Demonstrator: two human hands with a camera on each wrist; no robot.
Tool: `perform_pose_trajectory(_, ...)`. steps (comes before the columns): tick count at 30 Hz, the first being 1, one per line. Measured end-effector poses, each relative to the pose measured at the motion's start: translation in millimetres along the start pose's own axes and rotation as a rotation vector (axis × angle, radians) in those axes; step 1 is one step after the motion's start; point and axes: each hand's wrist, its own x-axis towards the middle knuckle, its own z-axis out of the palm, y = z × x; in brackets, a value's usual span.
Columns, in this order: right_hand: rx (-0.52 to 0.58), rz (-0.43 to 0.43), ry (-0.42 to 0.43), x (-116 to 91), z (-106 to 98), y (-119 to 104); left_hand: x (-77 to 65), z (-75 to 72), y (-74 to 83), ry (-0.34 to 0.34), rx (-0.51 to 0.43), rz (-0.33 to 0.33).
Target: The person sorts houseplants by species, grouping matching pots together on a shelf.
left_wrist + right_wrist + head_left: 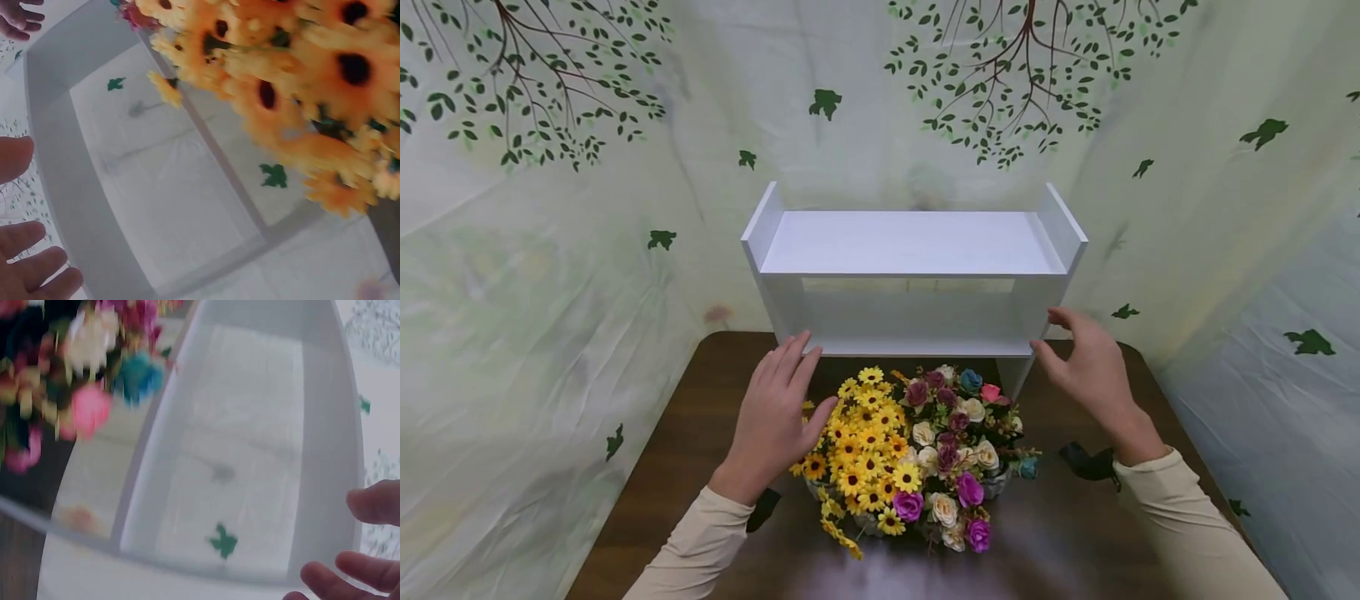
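Note:
A white two-tier shelf [910,242] with raised side panels stands at the back of the table. My left hand [775,412] hovers in front of its lower left corner, fingers extended and thumb spread toward a bunch of yellow daisy-like flowers [865,442]. At the opposite side, my right hand [1093,367] has thumb and fingers parted, fingertips right by the shelf's side panel. Between the hands, mixed roses [958,450] in cream, purple and pink sit beside the yellow bunch. Both wrist views show spread fingers near the shelf's edge, holding nothing.
The dark brown wooden table [662,467] has rounded back corners. A pale curtain [865,150] printed with branches and green leaves hangs behind and around it. Grey pots partly show beneath the flowers. A dark strap [1086,462] hangs by the right wrist.

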Motion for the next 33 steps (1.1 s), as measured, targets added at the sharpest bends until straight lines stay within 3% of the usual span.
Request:
perform_pose_trajectory(8, 0.034, 0.147, -0.030, 26, -27, 26, -33.6, -6.6, -28.9, 0.052, -0.085, -0.078)
perform_pose_trajectory(15, 0.000, 0.261, -0.244, 55, -36, 35, -57.4, -3.2, -37.2, 0.094, -0.125, -0.197)
perform_pose_trajectory(19, 0.005, 0.255, -0.305, 67, -30, 38, -75.0, 4.7, -36.0, 0.092, -0.140, -0.274)
perform_pose_trajectory(27, -0.102, 0.067, -0.135, 77, -18, 40, -110.2, 19.7, -30.5, 0.049, -0.171, -0.448)
perform_pose_trajectory(33, -0.252, -0.038, -0.021, 81, -14, 41, -123.4, 28.6, -24.3, 0.029, -0.188, -0.512)
